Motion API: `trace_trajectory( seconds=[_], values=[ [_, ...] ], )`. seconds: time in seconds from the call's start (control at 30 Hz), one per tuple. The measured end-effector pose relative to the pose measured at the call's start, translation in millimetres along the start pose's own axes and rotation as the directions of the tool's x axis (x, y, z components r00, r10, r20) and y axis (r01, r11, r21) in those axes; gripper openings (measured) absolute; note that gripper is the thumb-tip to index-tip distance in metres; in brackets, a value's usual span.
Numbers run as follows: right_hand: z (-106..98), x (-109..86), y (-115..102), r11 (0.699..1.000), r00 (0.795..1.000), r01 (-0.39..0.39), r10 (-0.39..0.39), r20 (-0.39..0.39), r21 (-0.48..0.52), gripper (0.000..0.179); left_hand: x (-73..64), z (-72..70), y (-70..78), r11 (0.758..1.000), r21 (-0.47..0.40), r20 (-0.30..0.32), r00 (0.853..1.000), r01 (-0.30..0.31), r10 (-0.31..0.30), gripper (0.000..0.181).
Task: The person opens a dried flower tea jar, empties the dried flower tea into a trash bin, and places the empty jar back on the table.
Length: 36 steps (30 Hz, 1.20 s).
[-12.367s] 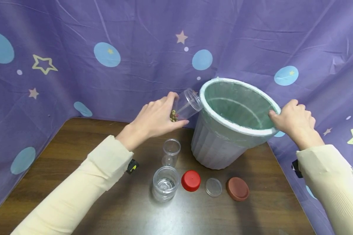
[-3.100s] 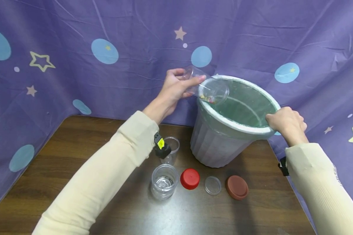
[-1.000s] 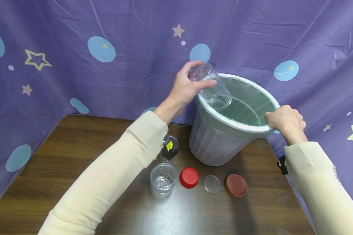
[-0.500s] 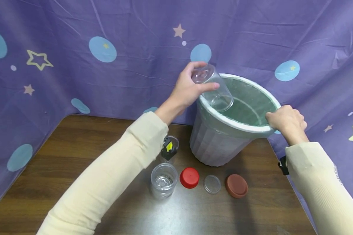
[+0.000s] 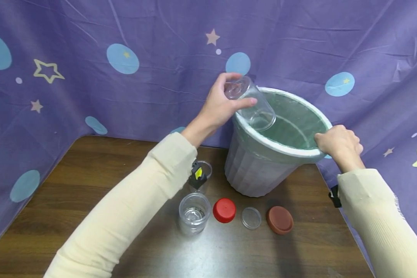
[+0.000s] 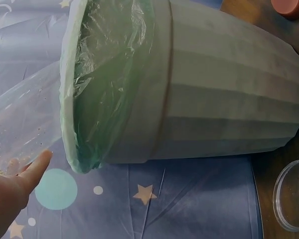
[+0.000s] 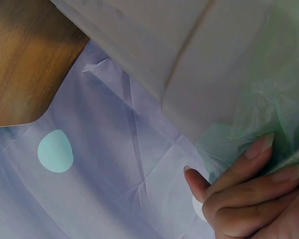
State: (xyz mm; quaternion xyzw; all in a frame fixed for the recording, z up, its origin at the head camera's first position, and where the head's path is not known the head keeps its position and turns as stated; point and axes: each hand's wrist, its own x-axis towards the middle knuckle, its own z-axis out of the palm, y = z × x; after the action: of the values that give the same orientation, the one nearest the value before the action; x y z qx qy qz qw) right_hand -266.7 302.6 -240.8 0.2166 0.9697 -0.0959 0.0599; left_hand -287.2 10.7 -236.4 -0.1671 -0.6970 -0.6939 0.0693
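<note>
My left hand [image 5: 221,101] grips a clear plastic jar [image 5: 256,110] tipped mouth-down over the left rim of a grey trash can [image 5: 251,173]. Nothing shows inside the jar in the head view; in the left wrist view small specks cling to its wall. A thin green bag lines the can and folds over its rim [image 5: 281,148]. On the can's right side my right hand [image 5: 338,146] holds the rim, thumb toward the inside. Its fingers [image 7: 239,172] curl under the bag-covered edge in the right wrist view.
On the wooden table [image 5: 153,247] stand an open clear jar [image 5: 194,216] and a narrower one [image 5: 205,170], partly behind my left wrist. A red lid [image 5: 224,210], a clear lid [image 5: 251,218] and a brown-red lid [image 5: 280,220] lie in a row before the can. A purple curtain [image 5: 166,46] hangs behind.
Over the earlier frames my left hand raised the jar from beside the can and tipped it over the rim; the small bits seen in it are gone. My right hand stays on the rim.
</note>
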Motion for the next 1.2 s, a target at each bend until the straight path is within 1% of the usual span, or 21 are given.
trace_trajectory(
  seconds=[0.33,0.47,0.57,0.73,0.97,1.07,1.2],
  values=[
    [0.8,-0.2,0.1,1.0,1.0,0.007,-0.006,-0.004,0.006,0.064,0.2,-3.5,-0.8,1.0,-0.029,-0.016,1.0,0.01,-0.01,0.072],
    [1.4,0.0,0.1,1.0,1.0,0.005,-0.005,-0.006,0.01,0.064,-1.0,-4.4,-1.7,0.998,-0.057,-0.025,1.0,0.003,-0.004,0.072],
    [1.7,0.1,0.5,1.0,1.0,0.003,-0.003,-0.006,0.012,0.064,-1.7,-5.6,-2.2,0.998,-0.059,-0.022,1.0,-0.001,0.0,0.072],
    [2.4,-0.2,0.6,1.0,1.0,0.006,-0.006,-0.009,0.015,0.063,-2.8,-10.7,-2.9,0.999,-0.047,-0.005,1.0,0.012,-0.012,0.072],
    [2.2,0.2,0.5,1.0,1.0,0.011,-0.01,-0.016,0.015,0.062,-4.9,-21.9,-6.4,0.999,-0.012,0.02,0.999,0.049,-0.049,0.073],
    [1.9,0.3,0.8,1.0,1.0,0.008,-0.007,-0.014,0.015,0.063,-4.9,-26.0,-8.1,0.999,0.008,0.035,0.998,0.054,-0.054,0.074],
    [1.8,0.1,1.0,1.0,1.0,0.004,-0.004,-0.013,0.018,0.064,-5.0,-30.2,-8.2,0.998,0.029,0.069,0.996,0.05,-0.052,0.074]
  ],
)
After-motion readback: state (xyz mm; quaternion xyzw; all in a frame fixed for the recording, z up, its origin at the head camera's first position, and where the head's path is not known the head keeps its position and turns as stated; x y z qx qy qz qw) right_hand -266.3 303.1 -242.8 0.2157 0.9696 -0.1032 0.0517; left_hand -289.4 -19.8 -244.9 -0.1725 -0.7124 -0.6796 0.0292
